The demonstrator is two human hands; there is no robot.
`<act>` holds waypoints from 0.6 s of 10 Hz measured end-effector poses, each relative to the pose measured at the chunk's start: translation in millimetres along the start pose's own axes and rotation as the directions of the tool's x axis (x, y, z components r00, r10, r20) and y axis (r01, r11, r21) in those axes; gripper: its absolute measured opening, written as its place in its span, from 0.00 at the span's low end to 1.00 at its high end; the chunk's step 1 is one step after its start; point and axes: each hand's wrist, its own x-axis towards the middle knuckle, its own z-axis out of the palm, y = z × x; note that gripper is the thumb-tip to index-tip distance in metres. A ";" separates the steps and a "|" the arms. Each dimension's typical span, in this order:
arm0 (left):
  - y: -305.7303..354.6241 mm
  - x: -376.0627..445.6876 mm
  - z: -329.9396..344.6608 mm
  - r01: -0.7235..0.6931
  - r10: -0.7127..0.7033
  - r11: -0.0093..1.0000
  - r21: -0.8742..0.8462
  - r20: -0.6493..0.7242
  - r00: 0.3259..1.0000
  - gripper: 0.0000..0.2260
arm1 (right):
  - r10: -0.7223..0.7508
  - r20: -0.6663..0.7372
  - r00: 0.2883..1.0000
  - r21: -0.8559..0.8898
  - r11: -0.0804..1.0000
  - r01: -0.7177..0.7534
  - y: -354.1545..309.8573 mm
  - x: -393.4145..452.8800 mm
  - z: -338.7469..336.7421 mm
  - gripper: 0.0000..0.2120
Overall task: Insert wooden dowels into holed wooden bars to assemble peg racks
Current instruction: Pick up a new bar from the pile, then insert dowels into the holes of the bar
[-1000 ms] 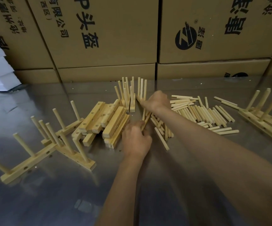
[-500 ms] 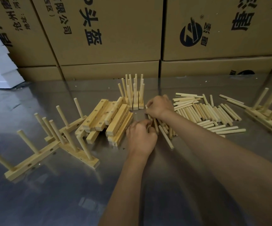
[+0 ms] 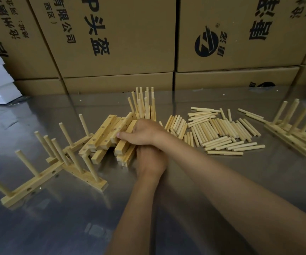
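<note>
The pile of pale wooden bars with round holes [image 3: 110,134] lies on the shiny metal table [image 3: 56,227], long sides running away and to the right. The right hand [image 3: 141,134] lies across it, fingers touching a bar. The left hand [image 3: 151,159], right beside the pile, is curled; what it holds is hidden. Loose pale wooden dowels [image 3: 220,131] lie to the right.

My right hand [image 3: 145,134] crosses over left hand [image 3: 151,159], fingers extended toward 9 o'clock; left fingers hidden beneath; both forearms enter from 5 o'clock.
</note>
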 end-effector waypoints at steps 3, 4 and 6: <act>-0.1 -3.5 -1.6 -0.024 0.024 0.999 0.028 0.005 1.000 0.18 | 0.146 0.069 0.987 0.334 0.929 -0.160 6.4 -6.2 4.5 0.18; 1.0 -4.5 -2.5 -0.150 0.149 0.985 0.086 0.010 0.989 0.18 | 0.279 0.010 0.960 0.569 0.788 -0.235 8.1 -16.7 2.1 0.25; 2.6 -4.8 -5.2 -0.123 0.095 0.970 -0.208 -0.139 0.986 0.11 | 0.297 -0.024 0.954 0.836 0.530 -0.144 26.6 -64.2 -29.9 0.18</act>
